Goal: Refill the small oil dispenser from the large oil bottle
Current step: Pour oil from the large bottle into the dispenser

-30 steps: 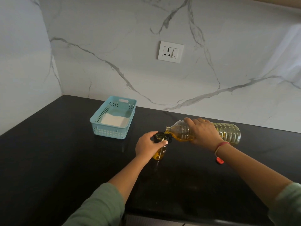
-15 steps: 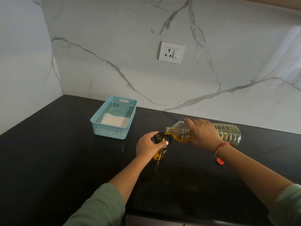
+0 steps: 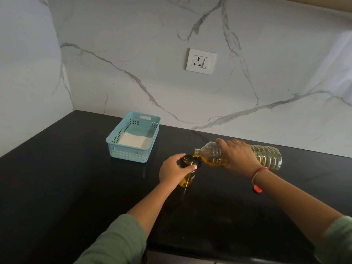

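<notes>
Tilting almost flat just right of the frame's centre, the large oil bottle lies in the grip of the right hand, whose fingers curl over the shoulder of the clear ribbed plastic. Its uncapped mouth points toward the left of the frame and sits just above the rim of the small oil dispenser. Yellow oil pools along the bottle's lower side and reaches the mouth; whether a stream is falling is too small to tell.

The dispenser stands upright on the black table at the centre of the frame, with a dark rim and yellow oil showing in its lower part. The left hand holds it from the left, thumb and fingers curled round its upper half.

A thin red band circles the right wrist, and a small red piece lies on the table just below it. Both forearms come out of green sleeves at the bottom of the frame.

Left of centre, well apart from the hands, a pale blue perforated basket sits on the table with something flat and white inside. A white socket plate is set in the marble wall above.
</notes>
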Action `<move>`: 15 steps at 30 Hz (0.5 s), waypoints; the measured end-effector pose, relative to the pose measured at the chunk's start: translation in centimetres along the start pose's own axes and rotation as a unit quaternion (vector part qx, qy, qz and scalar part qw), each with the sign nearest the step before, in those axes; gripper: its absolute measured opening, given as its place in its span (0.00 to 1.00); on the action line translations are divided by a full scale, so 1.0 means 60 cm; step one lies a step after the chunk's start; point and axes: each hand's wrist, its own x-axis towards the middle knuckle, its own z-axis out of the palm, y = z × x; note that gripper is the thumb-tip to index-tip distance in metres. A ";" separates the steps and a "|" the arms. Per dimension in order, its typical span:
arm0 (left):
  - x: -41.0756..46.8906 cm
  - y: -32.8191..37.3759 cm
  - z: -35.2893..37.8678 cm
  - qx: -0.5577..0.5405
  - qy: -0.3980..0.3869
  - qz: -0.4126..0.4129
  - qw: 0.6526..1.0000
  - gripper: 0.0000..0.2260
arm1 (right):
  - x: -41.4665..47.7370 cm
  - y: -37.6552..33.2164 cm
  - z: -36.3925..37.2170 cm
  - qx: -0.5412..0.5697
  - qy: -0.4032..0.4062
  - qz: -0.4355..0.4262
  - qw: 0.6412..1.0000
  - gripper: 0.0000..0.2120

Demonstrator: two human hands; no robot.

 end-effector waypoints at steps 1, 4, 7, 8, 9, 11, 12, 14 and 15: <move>0.000 0.000 0.000 0.000 0.001 -0.001 1.000 0.31 | 0.000 0.000 0.000 0.000 0.000 0.000 1.000 0.37; 0.000 0.001 0.000 0.001 0.001 -0.003 1.000 0.31 | 0.000 0.000 0.001 0.002 0.003 -0.001 1.000 0.36; 0.000 0.001 0.000 0.001 0.001 -0.003 1.000 0.31 | -0.001 0.001 0.000 -0.001 0.005 -0.003 1.000 0.36; 0.000 0.001 0.000 0.001 0.002 -0.003 1.000 0.31 | 0.000 0.001 0.000 -0.003 0.005 -0.002 1.000 0.36; 0.000 0.000 0.001 0.002 0.003 -0.002 1.000 0.31 | 0.000 0.002 0.000 -0.003 0.005 -0.001 1.000 0.36; 0.000 0.001 0.001 0.003 0.003 -0.003 1.000 0.31 | 0.000 0.003 -0.002 -0.002 0.003 0.001 1.000 0.36; 0.000 0.001 0.001 0.004 0.003 -0.003 1.000 0.31 | 0.000 0.003 -0.002 -0.001 0.002 0.001 1.000 0.36; 0.000 0.001 0.000 0.005 0.002 -0.002 1.000 0.31 | 0.000 0.003 -0.002 0.001 0.002 0.000 1.000 0.36; 0.000 0.001 0.000 0.005 0.002 -0.003 1.000 0.31 | -0.001 0.003 -0.002 0.001 0.002 0.000 1.000 0.36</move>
